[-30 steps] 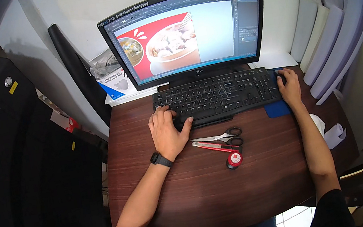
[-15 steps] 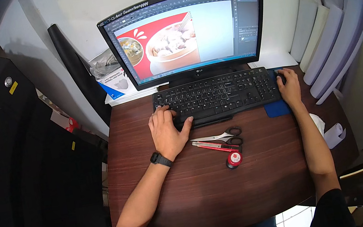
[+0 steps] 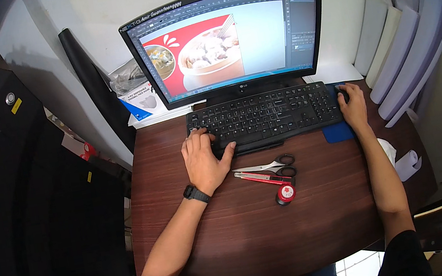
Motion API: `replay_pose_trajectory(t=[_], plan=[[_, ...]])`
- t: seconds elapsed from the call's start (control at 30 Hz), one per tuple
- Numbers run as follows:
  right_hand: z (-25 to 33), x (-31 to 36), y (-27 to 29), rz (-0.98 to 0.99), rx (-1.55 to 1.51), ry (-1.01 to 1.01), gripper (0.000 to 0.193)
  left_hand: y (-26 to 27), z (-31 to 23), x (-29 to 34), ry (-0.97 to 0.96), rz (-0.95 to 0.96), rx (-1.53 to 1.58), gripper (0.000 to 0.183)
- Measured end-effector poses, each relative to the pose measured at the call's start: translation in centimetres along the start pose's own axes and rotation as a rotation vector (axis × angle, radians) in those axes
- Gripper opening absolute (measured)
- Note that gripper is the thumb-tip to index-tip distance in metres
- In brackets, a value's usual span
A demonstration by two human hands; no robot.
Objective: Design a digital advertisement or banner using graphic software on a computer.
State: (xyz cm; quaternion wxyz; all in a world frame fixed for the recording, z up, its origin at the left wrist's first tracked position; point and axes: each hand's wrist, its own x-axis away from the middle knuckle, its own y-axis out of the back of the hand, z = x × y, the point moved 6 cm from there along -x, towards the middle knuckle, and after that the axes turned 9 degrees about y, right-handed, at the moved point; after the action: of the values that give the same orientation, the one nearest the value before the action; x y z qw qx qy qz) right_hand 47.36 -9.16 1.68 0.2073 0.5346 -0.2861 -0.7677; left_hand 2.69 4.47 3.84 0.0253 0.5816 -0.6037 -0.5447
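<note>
My left hand rests on the lower left corner of a black keyboard, thumb spread apart from the fingers, holding nothing. A black watch is on that wrist. At the keyboard's right end, my right hand is wrapped over a black mouse on a blue mouse pad. Behind the keyboard stands a monitor showing an image-editing window with bowls of food on red. Scissors, a red box cutter and a small red-and-black round object lie below the keyboard.
A mask box with a plastic-wrapped item sits left of the monitor. Large paper rolls lean at the right wall. A small roll of white paper lies by my right forearm. A black cabinet-like machine stands left of the brown desk.
</note>
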Motion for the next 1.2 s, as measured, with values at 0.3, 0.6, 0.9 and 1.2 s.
replay_pose_trajectory(t=[0.3,0.6,0.9,1.2], plan=[[0.07,0.01,0.03,-0.004,0.0,0.004,0.029,0.0,0.05,0.05,-0.008,-0.009,-0.013,0.044],[0.05,0.0,-0.03,0.005,0.009,0.003,0.03,0.01,0.03,0.06,-0.012,-0.01,-0.007,0.044],[-0.25,0.02,-0.14,-0.003,0.01,0.009,0.029,-0.05,-0.03,0.04,-0.013,-0.012,-0.016,0.043],[-0.3,0.11,-0.26,0.011,0.014,-0.013,0.031,0.02,-0.07,0.05,0.0,0.001,-0.006,0.043]])
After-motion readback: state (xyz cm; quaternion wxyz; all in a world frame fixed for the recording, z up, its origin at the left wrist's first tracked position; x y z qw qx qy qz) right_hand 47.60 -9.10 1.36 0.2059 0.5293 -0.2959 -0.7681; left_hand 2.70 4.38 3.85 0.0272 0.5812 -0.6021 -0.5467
